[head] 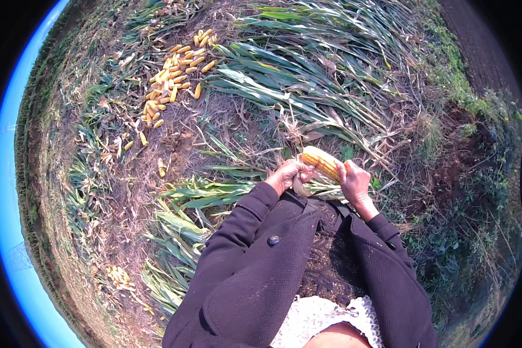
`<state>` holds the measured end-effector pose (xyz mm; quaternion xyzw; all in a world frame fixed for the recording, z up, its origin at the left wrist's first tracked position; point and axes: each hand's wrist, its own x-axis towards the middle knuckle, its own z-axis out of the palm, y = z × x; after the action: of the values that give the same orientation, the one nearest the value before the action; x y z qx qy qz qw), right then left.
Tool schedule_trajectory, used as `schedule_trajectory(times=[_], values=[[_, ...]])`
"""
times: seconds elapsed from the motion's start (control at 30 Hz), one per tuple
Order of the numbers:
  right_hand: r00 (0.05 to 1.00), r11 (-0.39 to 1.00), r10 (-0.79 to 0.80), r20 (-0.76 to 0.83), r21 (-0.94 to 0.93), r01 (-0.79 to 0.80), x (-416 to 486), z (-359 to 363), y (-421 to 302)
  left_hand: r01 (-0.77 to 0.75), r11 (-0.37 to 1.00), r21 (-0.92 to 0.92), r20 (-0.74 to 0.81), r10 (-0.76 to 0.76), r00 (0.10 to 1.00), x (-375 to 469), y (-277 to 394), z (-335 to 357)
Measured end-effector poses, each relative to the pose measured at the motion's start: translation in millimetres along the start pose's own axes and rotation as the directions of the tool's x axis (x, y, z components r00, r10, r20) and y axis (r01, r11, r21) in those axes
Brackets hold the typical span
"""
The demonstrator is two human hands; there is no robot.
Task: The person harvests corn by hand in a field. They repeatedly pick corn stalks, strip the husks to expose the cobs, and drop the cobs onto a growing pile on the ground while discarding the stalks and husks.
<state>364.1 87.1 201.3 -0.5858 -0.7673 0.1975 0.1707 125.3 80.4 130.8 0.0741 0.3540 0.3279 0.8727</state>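
An ear of yellow corn lies slantwise between my two hands, its kernels bare. My right hand is closed around its lower right end. At the other end, my left hand pinches with thumb and fingers, beside the dry husk that hangs below the ear. Whether the fingers there grip the husk, the ear's base or both is hard to tell. Cut corn stalks with green leaves lie on the ground beneath and to the left of my hands.
A long pile of husked corn ears lies at the upper left, with a few single ears nearer. Another corn pile is at the lower left. Felled corn stalks cover the ground ahead. Weeds grow on the right.
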Motion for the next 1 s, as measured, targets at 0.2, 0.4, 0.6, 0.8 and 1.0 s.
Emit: schedule_trajectory(times=[0.2,0.4,0.6,0.8,1.0], values=[[0.995,0.997,0.05,-0.085,0.06,-0.045,9.0,6.2,-8.7,-0.058,0.998,0.013,-0.164,0.06,0.985,2.1,4.5,-5.6],[0.998,0.998,0.06,-0.034,0.034,-0.059,16.9,18.5,2.8,-0.076,0.964,-0.253,-0.108,0.05,0.993,-13.2,36.8,-25.1],[0.996,0.996,0.072,0.06,0.042,-0.074,22.9,18.1,-9.9,-0.089,0.948,-0.306,0.039,0.106,0.994,-20.9,38.1,-41.3],[0.948,0.981,0.15,0.281,0.076,-0.178,25.0,11.4,-18.2,-0.105,0.974,-0.202,-0.1,0.086,0.991,-28.3,45.8,-27.0],[0.881,0.826,0.322,0.348,0.351,-0.441,13.7,25.3,-17.8,-0.078,0.965,-0.249,-0.031,0.072,0.997,-45.7,64.5,-15.0]])
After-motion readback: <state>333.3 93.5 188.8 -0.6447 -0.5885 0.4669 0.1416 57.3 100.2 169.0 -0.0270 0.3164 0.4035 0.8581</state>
